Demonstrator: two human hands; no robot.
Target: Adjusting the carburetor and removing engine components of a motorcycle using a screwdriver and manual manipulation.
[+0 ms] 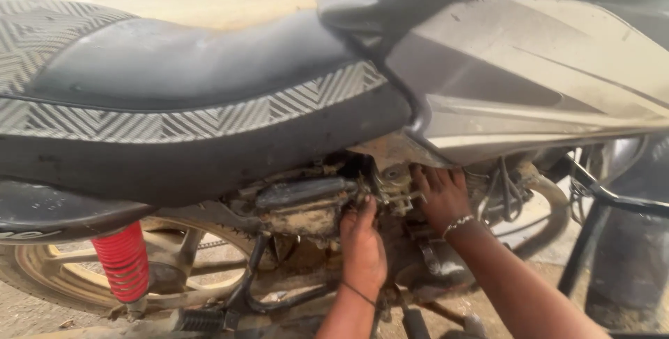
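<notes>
Both hands reach under the seat [174,67] into the motorcycle's middle. The left hand [362,245] pinches something small at the carburetor [394,186], at its 1 o'clock. The right hand [440,196] spreads its fingers flat against the carburetor's 3 o'clock side, seemingly steadying it. The red shock [125,261] stands at 9 o'clock.

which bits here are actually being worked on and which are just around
In hand:
left hand and right hand on the carburettor

Just around:
seat
red shock spring
grey side panel
rear wheel
</notes>
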